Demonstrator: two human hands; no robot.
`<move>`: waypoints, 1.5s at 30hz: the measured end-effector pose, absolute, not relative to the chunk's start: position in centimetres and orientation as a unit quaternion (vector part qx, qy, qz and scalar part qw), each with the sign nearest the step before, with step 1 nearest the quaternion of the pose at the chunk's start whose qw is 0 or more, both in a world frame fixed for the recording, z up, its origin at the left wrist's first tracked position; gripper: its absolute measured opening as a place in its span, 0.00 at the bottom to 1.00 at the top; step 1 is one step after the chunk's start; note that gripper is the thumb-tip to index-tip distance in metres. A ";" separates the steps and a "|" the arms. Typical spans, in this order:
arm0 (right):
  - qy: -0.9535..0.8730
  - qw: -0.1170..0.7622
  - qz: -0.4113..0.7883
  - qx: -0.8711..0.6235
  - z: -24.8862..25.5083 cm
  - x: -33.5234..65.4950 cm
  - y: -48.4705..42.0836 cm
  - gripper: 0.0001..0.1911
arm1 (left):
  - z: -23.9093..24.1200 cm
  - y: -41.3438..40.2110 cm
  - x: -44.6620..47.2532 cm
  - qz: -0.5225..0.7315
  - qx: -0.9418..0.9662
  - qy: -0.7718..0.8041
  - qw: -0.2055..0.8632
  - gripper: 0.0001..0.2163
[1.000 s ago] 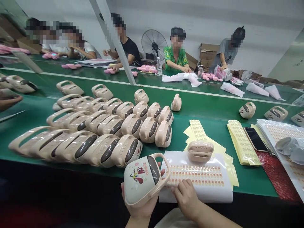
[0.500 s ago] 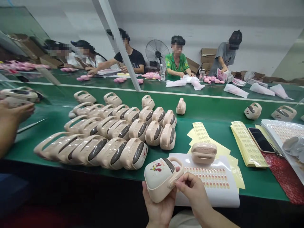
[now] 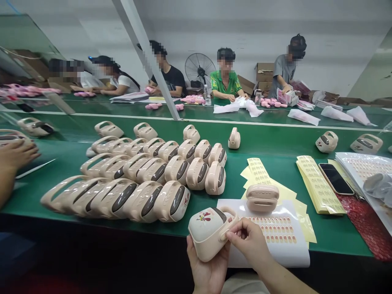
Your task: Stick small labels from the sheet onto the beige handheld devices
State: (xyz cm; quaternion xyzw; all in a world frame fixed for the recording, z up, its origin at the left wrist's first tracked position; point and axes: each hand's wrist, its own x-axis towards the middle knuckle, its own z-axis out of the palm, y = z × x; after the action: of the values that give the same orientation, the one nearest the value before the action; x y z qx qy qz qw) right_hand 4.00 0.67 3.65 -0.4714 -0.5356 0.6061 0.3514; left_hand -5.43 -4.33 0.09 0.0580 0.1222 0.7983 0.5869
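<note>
My left hand (image 3: 210, 267) cups a cream plastic case (image 3: 208, 232) from below. The case has a carry handle, a dark window and a red printed picture on its pale face. At the round joint of the handle, my right hand (image 3: 249, 241) touches the case with thumb and forefinger pinched together. Whatever may lie between those fingertips is too small to make out. Under and behind the hands lies a white sheet (image 3: 278, 255) with rows of small pinkish oval stickers. Another cream case (image 3: 262, 198) stands on that sheet's back edge.
Several rows of similar cases (image 3: 147, 200) fill the green table (image 3: 232, 173) to the left. Yellow sticker sheets (image 3: 318, 185), a phone (image 3: 336, 179) and red netting (image 3: 363, 228) lie to the right. A co-worker's hand (image 3: 18, 157) rests at far left; other people work across the barrier.
The case in my left hand has shifted slightly right and tipped a little, with my right fingers still at its handle joint. At far left, the co-worker's hand has lowered.
</note>
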 end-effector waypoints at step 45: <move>-0.635 0.316 0.587 -0.391 6.7 8.0 0.6 0.07 | 0.4 -5.1 -8.6 0.451 0.739 0.451 0.218 0.43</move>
State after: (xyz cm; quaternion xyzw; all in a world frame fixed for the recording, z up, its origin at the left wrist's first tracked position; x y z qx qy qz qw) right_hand 8.01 0.58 6.68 -0.3911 -0.6349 0.5867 0.3157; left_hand -8.59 -5.07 0.44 0.7390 0.4512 0.4506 0.2176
